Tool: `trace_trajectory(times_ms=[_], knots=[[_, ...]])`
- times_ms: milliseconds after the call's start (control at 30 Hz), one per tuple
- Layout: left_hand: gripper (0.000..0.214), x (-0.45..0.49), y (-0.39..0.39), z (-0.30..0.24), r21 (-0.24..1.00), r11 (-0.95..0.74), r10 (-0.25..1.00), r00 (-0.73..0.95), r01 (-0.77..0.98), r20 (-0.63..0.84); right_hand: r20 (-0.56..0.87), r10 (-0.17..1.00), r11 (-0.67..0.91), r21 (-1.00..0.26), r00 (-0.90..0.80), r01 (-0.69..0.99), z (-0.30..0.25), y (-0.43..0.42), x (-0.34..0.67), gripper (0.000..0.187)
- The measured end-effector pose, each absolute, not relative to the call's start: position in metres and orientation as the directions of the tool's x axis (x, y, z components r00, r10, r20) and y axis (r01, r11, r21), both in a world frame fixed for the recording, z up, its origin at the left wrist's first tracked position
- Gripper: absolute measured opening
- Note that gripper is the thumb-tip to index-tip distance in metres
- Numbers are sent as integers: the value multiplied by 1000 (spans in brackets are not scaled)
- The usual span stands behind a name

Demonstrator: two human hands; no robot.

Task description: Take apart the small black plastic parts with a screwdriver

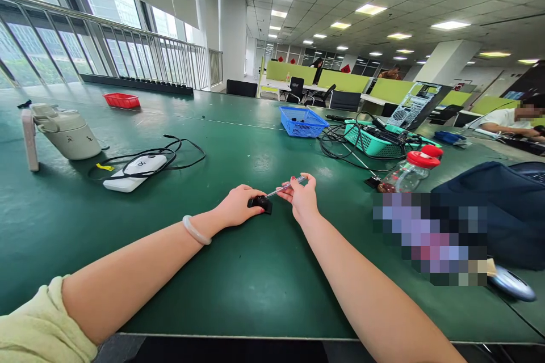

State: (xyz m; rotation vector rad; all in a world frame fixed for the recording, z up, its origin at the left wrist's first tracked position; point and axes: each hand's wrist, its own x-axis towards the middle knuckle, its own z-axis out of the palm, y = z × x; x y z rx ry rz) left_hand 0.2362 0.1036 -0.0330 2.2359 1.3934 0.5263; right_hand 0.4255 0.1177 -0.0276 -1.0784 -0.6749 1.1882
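On the green table [238, 289], my left hand [238, 207] grips a small black block-like part [261, 204] between thumb and fingers. What kind of part it is cannot be made out. My right hand [304, 198] pinches a slim screwdriver [287, 186] with a clear handle. Its shaft slants down to the left, and the tip meets the top of the black part or lies just over it; which of the two I cannot tell. A pale bangle [196, 231] circles my left wrist.
Left are a white power bank [136, 173] with black cable, a beige jug [68, 133] and a red tray [121, 100]. Ahead stands a blue basket [302, 122]. To the right are a cable-filled green basket [372, 142], red-lidded jar [409, 170], dark bag [498, 210] and a seated person [506, 122].
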Motion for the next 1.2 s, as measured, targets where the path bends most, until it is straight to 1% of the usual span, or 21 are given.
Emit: trace_trajectory(times_ms=[100, 267, 433, 600, 967, 1200], knots=[[46, 236, 103, -33, 561, -385, 906, 417, 733, 76, -146, 948, -19, -912, 282, -410, -28, 117, 426, 27], [45, 236, 103, -33, 568, -389, 903, 422, 725, 80, -172, 945, -40, -903, 277, -427, -26, 116, 427, 24], [46, 237, 100, -30, 557, -387, 907, 412, 735, 88, -170, 940, -30, -904, 295, -426, -22, 115, 425, 28], [47, 238, 96, -28, 538, -402, 903, 418, 741, 99, -130, 946, 3, -913, 297, -408, -21, 113, 425, 31], [42, 237, 97, -32, 519, -440, 889, 439, 733, 133, 38, 959, 142, -924, 282, -356, -22, 110, 423, 49], [42, 237, 97, -31, 505, -445, 885, 449, 740, 122, 73, 965, 149, -943, 252, -296, -19, 104, 419, 49]])
